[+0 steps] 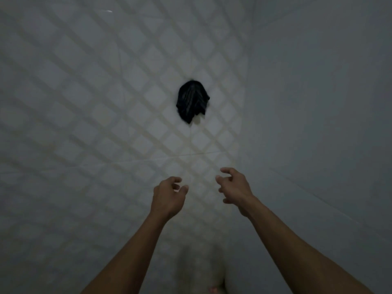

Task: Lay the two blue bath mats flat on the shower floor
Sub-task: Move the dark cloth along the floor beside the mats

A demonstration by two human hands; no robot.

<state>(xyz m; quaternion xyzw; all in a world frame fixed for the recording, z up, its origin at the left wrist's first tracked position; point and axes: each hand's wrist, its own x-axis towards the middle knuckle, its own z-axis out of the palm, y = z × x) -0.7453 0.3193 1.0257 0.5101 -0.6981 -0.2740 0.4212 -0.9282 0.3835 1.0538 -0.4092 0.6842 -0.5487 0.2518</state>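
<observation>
A dark, bunched-up cloth bundle (pixel 192 101) lies on the tiled shower floor (pixel 95 115), a little beyond both hands; in this dim light it looks nearly black, and I cannot tell if it is one mat or two. My left hand (pixel 168 196) reaches forward below it, fingers curled apart and holding nothing. My right hand (pixel 233 188) is stretched out beside the left, fingers spread and empty. Neither hand touches the bundle.
The floor has pale tiles with a diamond grid pattern. A plain grey wall (pixel 318 102) rises along the right side, meeting the floor in a line just right of the bundle. The room is dim.
</observation>
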